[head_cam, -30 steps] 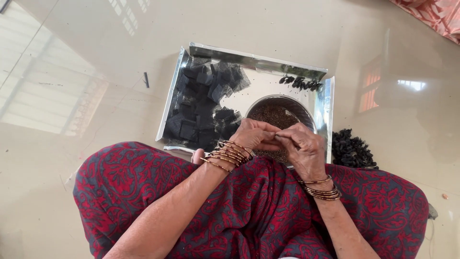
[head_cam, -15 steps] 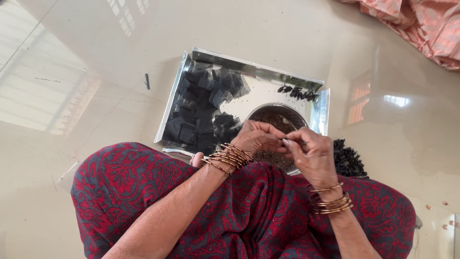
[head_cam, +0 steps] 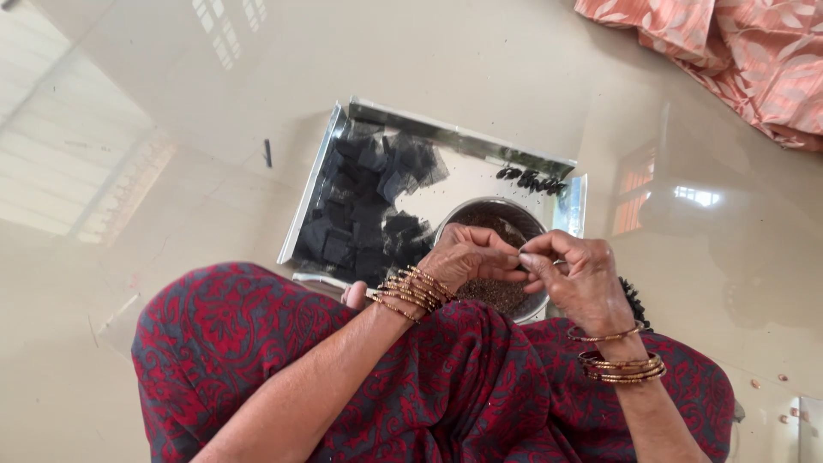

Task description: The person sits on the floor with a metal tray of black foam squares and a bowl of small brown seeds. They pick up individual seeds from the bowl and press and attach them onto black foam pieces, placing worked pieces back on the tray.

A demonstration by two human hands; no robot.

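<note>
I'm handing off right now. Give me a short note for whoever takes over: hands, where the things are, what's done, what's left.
Left hand and right hand: fingertips pinched together above the steel bowl of dark granules; what they pinch is too small to tell.
Bowl sits on the metal tray on the floor, by the knees.
Done: a row of small dark finished pieces at the tray's far edge.
Left: the pile of dark square pieces on the tray's left half.

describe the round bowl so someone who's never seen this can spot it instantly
Find the shiny rectangular metal tray on the glossy beige floor, just ahead of the seated person's knees. The bowl sits at the tray's near right corner, partly under the left hand and right hand. It is the only round thing there: steel rim, dark brown grains inside, unlike the flat black squares beside it.
</note>
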